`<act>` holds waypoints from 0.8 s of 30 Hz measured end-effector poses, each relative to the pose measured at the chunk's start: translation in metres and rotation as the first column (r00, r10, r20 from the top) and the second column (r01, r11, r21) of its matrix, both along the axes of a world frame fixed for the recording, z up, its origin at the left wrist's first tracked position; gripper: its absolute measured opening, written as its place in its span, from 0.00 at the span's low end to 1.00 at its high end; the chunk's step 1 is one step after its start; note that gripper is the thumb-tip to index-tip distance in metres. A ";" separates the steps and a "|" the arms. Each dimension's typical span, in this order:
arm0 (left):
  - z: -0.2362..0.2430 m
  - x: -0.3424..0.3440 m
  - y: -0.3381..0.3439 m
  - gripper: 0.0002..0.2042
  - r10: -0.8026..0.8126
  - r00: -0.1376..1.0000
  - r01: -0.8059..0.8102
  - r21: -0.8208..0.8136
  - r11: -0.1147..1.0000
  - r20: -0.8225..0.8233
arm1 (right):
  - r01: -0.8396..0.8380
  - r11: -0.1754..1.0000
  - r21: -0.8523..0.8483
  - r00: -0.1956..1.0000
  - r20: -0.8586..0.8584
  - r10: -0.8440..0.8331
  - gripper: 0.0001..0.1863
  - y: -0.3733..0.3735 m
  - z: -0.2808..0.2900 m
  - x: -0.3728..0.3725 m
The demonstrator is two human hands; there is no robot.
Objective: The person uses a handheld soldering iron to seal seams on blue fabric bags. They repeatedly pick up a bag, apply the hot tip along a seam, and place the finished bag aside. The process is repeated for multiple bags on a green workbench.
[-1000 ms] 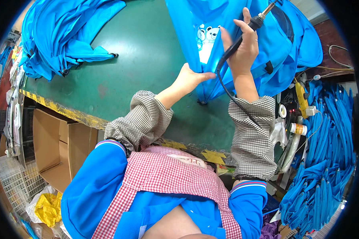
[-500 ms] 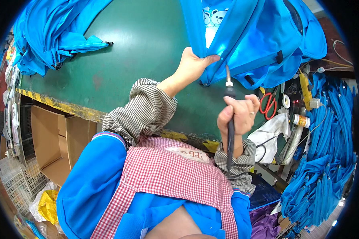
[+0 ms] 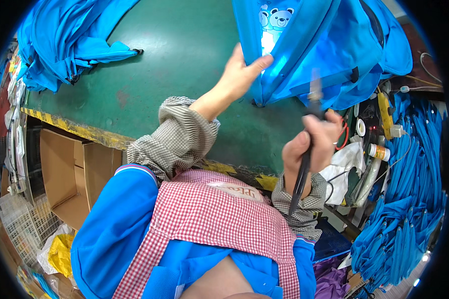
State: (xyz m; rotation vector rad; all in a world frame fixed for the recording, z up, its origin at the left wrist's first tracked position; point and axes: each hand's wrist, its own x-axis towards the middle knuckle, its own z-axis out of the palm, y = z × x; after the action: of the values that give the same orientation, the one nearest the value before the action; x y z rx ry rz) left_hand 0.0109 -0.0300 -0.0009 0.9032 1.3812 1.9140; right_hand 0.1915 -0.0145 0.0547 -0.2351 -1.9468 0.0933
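A soldering iron (image 3: 303, 172) with a black handle and metal tip is gripped in my right hand (image 3: 318, 139). Its tip, smeared by motion, points away from me, in front of the blue fabric bag (image 3: 304, 60). That bag has a white bear print (image 3: 281, 18) showing between its blue edges. At the bag's left edge, my left hand (image 3: 237, 74) is open, thumb and forefinger spread apart. The thumb overlaps the fabric; the other fingers are mostly hidden.
More blue fabric (image 3: 70, 40) is heaped at the far left of the green table (image 3: 184, 45). Red-handled scissors (image 3: 343, 134), a white tape roll (image 3: 360, 127) and a small bottle (image 3: 379, 152) lie at right. Blue pieces (image 3: 414, 159) hang beyond; a cardboard box (image 3: 62, 174) stands lower left.
My right hand has drawn the soldering iron rightward, its tip away from the bag's seam. My left thumb and forefinger have spread apart. The bag has shifted slightly right in the picture.
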 end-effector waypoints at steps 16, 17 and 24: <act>0.018 -0.041 0.007 0.19 -0.092 0.866 0.001 -0.183 0.983 -0.492 | 0.117 0.991 -0.071 0.993 -0.021 -0.119 0.20 0.036 -0.022 -0.008; 0.004 -0.040 0.022 0.17 -0.011 0.888 -0.011 -0.046 0.999 -0.460 | 0.131 0.989 -0.063 0.991 -0.027 -0.133 0.21 0.021 -0.022 -0.009; 0.026 -0.028 0.032 0.18 -0.074 0.841 0.041 -0.073 0.996 -0.536 | -0.028 0.997 -0.071 0.999 0.032 0.031 0.07 0.003 -0.044 -0.007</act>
State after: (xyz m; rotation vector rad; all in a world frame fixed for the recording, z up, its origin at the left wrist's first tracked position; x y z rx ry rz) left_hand -0.0168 0.0024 0.0246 1.5181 1.6863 1.6208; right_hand 0.1844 -0.0110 0.0104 -0.2558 -1.9820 0.1784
